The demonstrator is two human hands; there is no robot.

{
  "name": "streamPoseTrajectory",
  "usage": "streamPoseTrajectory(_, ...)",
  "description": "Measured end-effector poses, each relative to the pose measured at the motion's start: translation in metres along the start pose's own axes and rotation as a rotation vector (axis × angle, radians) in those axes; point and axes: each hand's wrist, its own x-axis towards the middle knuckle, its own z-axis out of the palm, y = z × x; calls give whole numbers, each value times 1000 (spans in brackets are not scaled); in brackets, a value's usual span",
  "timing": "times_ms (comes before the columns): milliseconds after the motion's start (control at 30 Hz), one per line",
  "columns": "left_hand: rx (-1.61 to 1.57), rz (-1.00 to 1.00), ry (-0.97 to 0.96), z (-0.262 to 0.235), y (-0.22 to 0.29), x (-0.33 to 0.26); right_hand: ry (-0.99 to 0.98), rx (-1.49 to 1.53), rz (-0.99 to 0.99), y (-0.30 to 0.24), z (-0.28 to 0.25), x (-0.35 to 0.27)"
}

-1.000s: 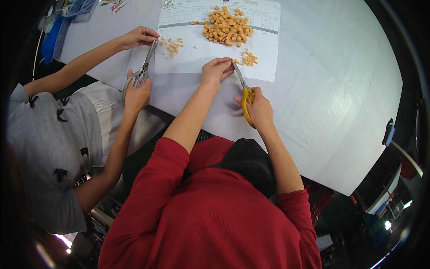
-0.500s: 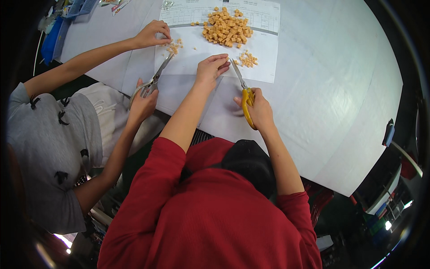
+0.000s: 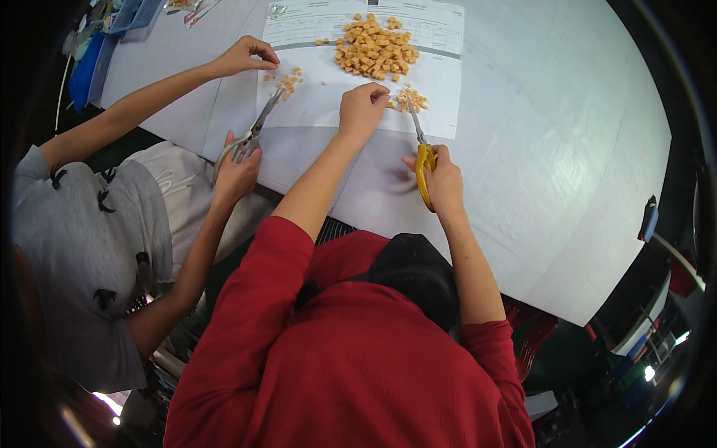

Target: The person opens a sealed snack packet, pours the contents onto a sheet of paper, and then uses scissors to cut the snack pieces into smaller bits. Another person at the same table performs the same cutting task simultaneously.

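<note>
My right hand (image 3: 442, 179) grips scissors with yellow handles (image 3: 426, 168). Their blades point away from me, and the tips lie over a small pile of orange bits (image 3: 420, 99). Just left of that pile is my left hand (image 3: 364, 112), its fingers pinched together; whatever may be between the fingertips is hidden. A big heap of orange-tan foam-like cubes (image 3: 377, 48) lies beyond both hands. Under the cubes and bits is a white printed sheet (image 3: 321, 112) on the table.
At my left, a person in a grey shirt holds metal scissors (image 3: 250, 140) in one hand; the other hand (image 3: 246, 56) hovers by a scatter of orange bits (image 3: 290, 80). Blue plastic baskets (image 3: 133, 15) stand at the far left of the white table (image 3: 553, 149).
My right hand and the scissors have shifted right, away from my left hand, bringing the blade tips over the small pile. My left hand has moved slightly right, its fingers curling in.
</note>
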Motion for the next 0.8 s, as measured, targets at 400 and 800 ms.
streamPoseTrajectory(400, -201, -154, -85, 14, 11, 9, 32, 120, 22, 4, -10, -3)
streamPoseTrajectory(800, -1053, -554, -67, -9, 16, -11, 41, -8, -145, -11, 2, -10)
